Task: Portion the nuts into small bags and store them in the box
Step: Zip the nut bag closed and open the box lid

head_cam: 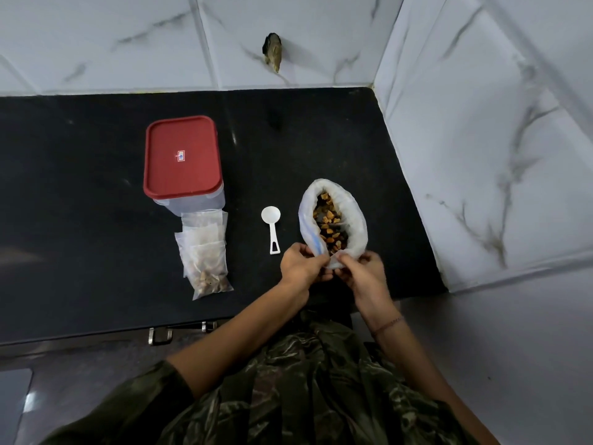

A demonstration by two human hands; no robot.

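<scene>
Large bag [354, 216]: translucent white plastic, rim rolled down into a thick collar, mouth gaping in a long oval. Stands on the black counter [80, 220], right of centre and close to the near edge. Holds brown and amber nuts [328, 220] in rough chunks, heaped along the middle. Shows a pale blue strip down the near left side.

Left hand [301, 264]: fingers curled, pinching the near left part of the bag's rim. Right hand [362, 274]: thumb and fingers closed on the near rim just beside the left, with a thin thread band [388, 326] round the wrist. Both hands nearly touching each other at the bag's nearest point.

Just left of the bag, apart from it: a white plastic scoop [271, 228], bowl pointing away, handle toward the person. Farther left: a clear box [189, 200] closed under a red lid [183, 155]. Touching the box's near side: a small heap of filled small bags [205, 252], overlapping, brown pieces visible inside.

Behind the counter: white marbled wall tiles [128, 43] with a small dark object [272, 51] fixed to them, too blurred to identify.
</scene>
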